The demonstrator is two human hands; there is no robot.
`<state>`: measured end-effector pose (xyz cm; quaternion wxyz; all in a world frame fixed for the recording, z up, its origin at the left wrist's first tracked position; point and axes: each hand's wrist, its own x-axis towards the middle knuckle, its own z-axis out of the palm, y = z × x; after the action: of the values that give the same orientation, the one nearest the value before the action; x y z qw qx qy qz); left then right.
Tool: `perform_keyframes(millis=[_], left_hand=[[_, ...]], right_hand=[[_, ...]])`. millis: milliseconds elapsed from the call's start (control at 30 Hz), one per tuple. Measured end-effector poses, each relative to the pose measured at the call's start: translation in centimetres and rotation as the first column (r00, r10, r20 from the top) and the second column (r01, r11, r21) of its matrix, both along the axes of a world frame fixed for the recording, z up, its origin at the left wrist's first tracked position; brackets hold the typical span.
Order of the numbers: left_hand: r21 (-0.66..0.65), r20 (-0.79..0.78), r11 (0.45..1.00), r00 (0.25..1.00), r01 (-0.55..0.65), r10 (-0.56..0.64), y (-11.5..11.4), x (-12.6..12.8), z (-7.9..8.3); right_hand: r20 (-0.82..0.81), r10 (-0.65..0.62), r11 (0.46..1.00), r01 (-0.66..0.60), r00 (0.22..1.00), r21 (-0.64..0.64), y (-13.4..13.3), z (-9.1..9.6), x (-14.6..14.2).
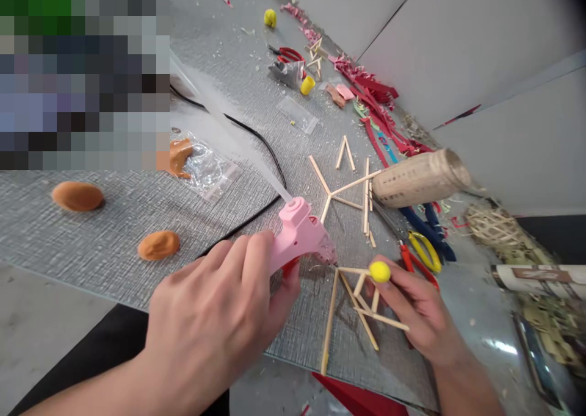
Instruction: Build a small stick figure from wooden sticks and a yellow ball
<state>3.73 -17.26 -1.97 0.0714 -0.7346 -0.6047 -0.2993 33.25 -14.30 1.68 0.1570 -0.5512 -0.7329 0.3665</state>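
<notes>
My left hand [224, 306] is wrapped round a pink glue gun [300, 233], its nozzle pointing at the top corner of a small frame of thin wooden sticks [354, 303] lying on the grey textured mat [114, 215]. My right hand [414, 306] pinches that stick frame, with a small yellow ball [379, 271] at its fingertips. The gun's black cord [256, 141] runs back across the mat.
Another stick shape [348, 190] lies beyond, beside a woven wicker roll [419, 178]. Red and yellow-handled scissors [421, 251], red paper scraps [375, 99], two orange lumps [77, 196], a plastic bag [206, 166] and yellow balls are scattered about. A white wall rises at the right.
</notes>
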Motion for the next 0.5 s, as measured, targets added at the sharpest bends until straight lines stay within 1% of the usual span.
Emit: perform_keyframes(millis=[300,400,500], left_hand=[[-0.032,-0.010,0.999,1.000,-0.030,0.030,-0.06,0.30,0.13],[-0.062,-0.012,0.996,0.998,-0.060,0.060,0.05,0.40,0.33],[-0.104,0.003,0.990,0.995,-0.095,0.096,0.23,0.57,0.50]], right_hand=[[-0.007,-0.024,1.000,0.024,1.000,0.004,-0.12,-0.16,-0.22],[-0.024,-0.060,0.998,0.060,0.998,-0.014,-0.08,-0.14,-0.33],[-0.057,-0.125,0.991,0.121,0.991,-0.063,-0.03,-0.13,-0.40]])
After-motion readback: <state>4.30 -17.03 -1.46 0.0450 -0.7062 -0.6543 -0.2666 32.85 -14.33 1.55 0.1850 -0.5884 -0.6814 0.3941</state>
